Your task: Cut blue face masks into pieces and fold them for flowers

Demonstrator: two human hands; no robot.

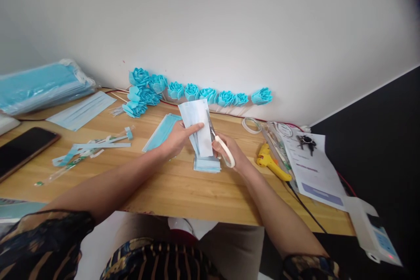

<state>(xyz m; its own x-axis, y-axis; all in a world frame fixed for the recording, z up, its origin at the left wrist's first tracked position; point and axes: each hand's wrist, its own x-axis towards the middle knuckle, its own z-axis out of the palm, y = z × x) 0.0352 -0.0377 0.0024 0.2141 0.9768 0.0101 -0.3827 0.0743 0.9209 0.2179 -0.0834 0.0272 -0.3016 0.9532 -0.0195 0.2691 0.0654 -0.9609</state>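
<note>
My left hand [180, 138] is closed on a light blue and white face mask sheet [201, 116], thumb pressed on its front, and holds it upright above the table. My right hand [231, 151] grips a pair of scissors [227, 151] with white handles. Their blades lie along the sheet's right edge; whether they are cutting into it I cannot tell. Below the sheet lies a small stack of cut blue pieces [206, 165]. Behind my left hand rests a stack of blue mask sheets [164, 129], partly covered by the hand.
Several blue flowers [191, 92] lean along the wall. At left are a bag of masks [42, 85], a single sheet [82, 110], a phone [24, 151] and strips [95, 146]. A yellow glue gun [272, 162], tape roll [251, 125], papers [315, 166] and keys [306, 141] lie right.
</note>
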